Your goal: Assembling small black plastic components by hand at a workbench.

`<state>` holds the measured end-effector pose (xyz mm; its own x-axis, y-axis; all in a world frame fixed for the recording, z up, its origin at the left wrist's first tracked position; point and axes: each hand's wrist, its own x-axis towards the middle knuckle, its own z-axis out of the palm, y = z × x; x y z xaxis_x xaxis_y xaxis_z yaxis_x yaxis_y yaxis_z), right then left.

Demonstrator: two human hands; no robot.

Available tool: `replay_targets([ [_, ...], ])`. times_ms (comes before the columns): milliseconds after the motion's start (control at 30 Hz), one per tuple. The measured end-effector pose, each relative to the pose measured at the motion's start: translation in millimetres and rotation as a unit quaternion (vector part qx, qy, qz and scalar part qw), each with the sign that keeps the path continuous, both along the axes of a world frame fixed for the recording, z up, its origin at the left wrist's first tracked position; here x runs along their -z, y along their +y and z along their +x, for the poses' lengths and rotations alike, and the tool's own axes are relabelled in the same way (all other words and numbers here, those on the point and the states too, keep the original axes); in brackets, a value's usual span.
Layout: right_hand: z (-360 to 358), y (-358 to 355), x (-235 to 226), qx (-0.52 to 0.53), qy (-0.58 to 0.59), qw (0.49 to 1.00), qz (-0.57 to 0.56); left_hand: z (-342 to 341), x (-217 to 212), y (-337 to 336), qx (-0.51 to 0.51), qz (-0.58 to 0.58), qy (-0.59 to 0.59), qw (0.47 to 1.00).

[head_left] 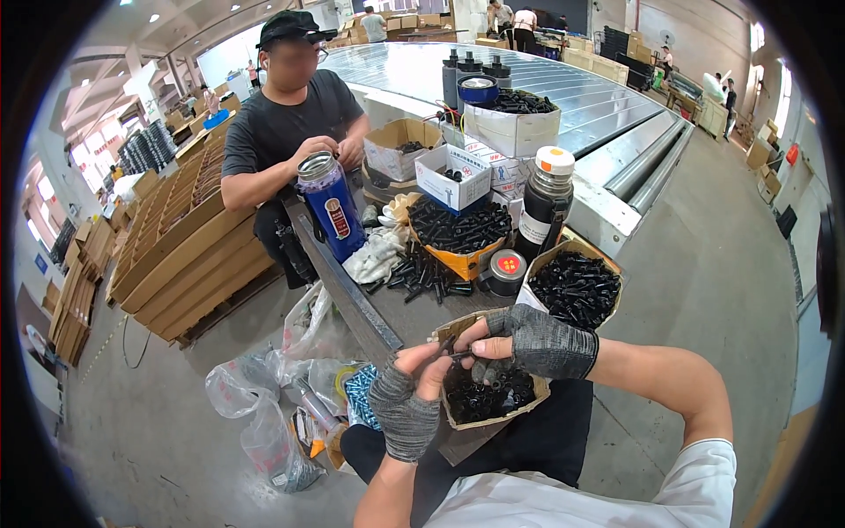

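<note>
Both my hands wear grey fingerless gloves and meet above an open cardboard box [458, 424] at my lap. My left hand [407, 400] is closed, thumb and forefinger pinching a small black cylindrical part [457, 355]. From the right, my right hand [541, 341] closes thumb and fingers on the same part; its exact shape is partly hidden by the fingertips. Loose black parts [493, 398] fill the box below. Beyond my right hand, another carton [527, 292] holds longer black pieces [576, 289]. A heap of black pieces [431, 275] lies on the bench past my hands.
A black flask [537, 216], a dark cup [505, 275] and a blue bottle [333, 211] stand on the bench [356, 304]. A co-worker [295, 114] handles something across it. Plastic bags [264, 422] and blue-silver screws [361, 392] lie lower left. A roller conveyor [607, 141] stretches behind.
</note>
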<state>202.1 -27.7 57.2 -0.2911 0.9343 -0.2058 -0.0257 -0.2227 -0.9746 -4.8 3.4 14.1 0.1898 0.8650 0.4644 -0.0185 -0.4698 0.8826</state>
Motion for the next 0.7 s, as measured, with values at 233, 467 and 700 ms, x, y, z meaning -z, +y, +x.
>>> replay_targets([
  [233, -10, -4, -12, 0.025, -0.056, 0.997, 0.038, 2, 7, -3, -0.010, -0.129, -0.086, 0.988],
  [467, -18, -1, -20, 0.023, -0.105, 0.993, 0.041, 4, 13, -3, -0.005, -0.198, -0.152, 0.968],
  [700, -19, 4, -12, 0.044, -0.165, 0.978, 0.121, 6, 22, -6, -0.001, -0.221, -0.183, 0.958],
])
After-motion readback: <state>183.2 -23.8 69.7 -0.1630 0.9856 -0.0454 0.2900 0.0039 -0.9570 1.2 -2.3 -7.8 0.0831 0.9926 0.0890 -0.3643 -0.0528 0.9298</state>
